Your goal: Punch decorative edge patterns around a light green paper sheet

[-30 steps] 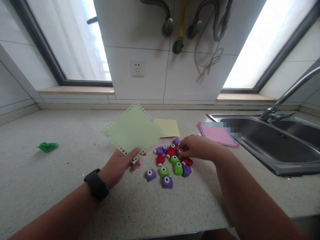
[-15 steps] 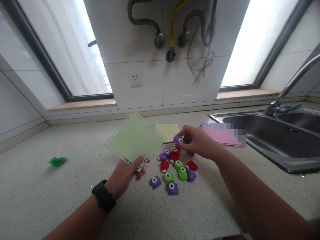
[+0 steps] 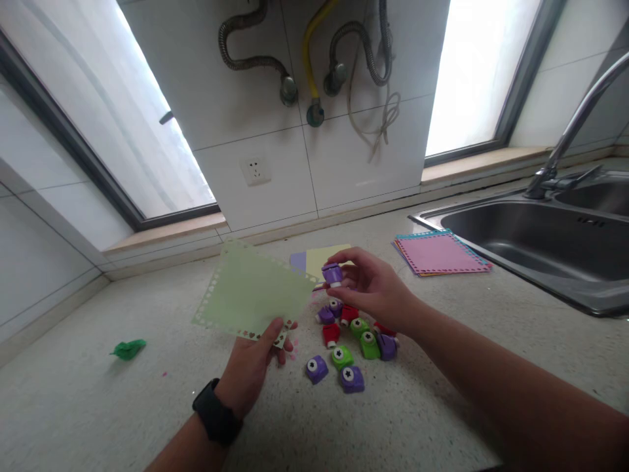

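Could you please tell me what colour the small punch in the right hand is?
Purple punch, seen in the head view.

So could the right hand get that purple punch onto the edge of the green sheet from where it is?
Probably yes: the right hand holds the purple punch just beside the green sheet, with nothing between them.
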`<state>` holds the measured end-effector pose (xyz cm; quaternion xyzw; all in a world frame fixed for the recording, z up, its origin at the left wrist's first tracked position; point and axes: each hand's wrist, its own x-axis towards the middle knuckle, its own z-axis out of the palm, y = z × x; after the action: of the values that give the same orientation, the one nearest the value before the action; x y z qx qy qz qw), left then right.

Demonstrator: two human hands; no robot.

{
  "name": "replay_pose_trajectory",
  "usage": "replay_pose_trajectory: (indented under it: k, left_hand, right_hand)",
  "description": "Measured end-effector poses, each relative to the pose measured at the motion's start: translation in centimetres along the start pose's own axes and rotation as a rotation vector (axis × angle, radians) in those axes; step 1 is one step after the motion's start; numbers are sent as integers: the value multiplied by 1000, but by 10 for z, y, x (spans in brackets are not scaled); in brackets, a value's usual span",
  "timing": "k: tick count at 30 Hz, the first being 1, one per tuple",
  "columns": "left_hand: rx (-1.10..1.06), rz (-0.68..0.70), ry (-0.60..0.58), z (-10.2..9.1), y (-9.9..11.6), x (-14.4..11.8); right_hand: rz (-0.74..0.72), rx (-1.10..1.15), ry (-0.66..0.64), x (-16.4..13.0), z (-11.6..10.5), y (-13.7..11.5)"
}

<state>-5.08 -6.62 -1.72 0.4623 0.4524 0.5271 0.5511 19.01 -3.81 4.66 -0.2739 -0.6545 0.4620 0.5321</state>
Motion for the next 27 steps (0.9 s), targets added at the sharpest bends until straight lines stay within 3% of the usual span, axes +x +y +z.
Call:
replay_pose_trajectory:
  k: [27]
  left_hand:
    - [33, 30, 20, 0, -3, 0]
  right_hand:
    - [59, -98, -49, -8, 10, 10]
